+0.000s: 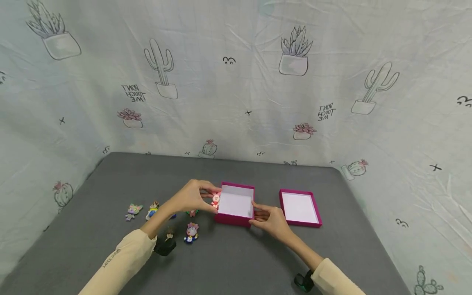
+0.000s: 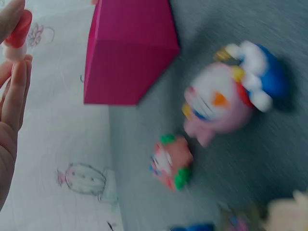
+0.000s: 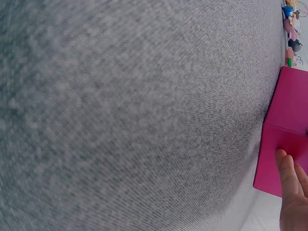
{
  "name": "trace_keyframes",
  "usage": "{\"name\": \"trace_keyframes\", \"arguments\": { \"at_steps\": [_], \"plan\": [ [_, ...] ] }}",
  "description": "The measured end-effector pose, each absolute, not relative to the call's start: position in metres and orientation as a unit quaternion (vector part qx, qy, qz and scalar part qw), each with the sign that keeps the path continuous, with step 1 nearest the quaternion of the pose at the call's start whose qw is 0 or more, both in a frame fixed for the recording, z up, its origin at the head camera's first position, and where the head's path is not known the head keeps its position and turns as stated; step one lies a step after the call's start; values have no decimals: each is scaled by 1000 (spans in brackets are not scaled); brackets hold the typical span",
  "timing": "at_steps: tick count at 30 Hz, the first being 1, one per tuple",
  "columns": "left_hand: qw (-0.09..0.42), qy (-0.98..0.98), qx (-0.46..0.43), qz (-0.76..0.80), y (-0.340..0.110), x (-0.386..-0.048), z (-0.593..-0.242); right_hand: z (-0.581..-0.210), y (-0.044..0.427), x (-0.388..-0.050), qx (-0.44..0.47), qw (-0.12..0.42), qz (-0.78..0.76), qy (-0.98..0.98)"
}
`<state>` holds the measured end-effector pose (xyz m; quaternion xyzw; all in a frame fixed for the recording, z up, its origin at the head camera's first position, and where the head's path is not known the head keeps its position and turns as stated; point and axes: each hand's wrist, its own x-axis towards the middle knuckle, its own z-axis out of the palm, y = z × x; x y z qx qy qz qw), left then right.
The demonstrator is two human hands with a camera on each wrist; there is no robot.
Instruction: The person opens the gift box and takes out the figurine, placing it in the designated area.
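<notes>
My left hand [image 1: 192,197] pinches a small pink-and-red figurine [image 1: 215,200] between thumb and fingers at the left rim of a magenta box [image 1: 233,220]. In the left wrist view the figurine's red and white part [image 2: 19,36] shows between the fingertips, above the tabletop. The box stands without its lid, its white inside facing up. Against its right side, near the front corner, rest the fairly straight fingers of my right hand [image 1: 274,223]; the right wrist view shows fingertips touching the magenta wall [image 3: 276,168].
Right of the box lies its lid [image 1: 300,208], white inside up. Several figurines lie on the grey table to the left, among them a pink-and-blue one [image 1: 191,233], a yellow-and-blue one [image 1: 152,210] and a pastel one [image 1: 133,211]. A printed cloth [image 1: 236,90] hangs behind.
</notes>
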<state>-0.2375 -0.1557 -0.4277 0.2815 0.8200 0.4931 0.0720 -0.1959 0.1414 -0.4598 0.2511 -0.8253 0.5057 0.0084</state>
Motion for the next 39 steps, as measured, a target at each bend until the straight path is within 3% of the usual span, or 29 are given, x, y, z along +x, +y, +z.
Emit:
{"name": "trace_keyframes", "arguments": {
  "at_steps": [5, 10, 22, 29, 39],
  "plan": [
    [108, 806, 296, 502, -184, -225, -431, -461, 140, -195, 252, 8, 506, -825],
    [110, 805, 305, 497, -222, -213, -427, -461, 140, -196, 246, 10, 498, -831],
    [113, 852, 206, 467, -318, -170, -447, -461, 138, -198, 271, 18, 496, -825],
    [151, 843, 172, 487, -344, -152, -463, -472, 146, -204, 284, 38, 487, -825],
    [185, 838, 151, 491, -364, -141, -477, -462, 142, -197, 274, 17, 507, -817]
  ]
}}
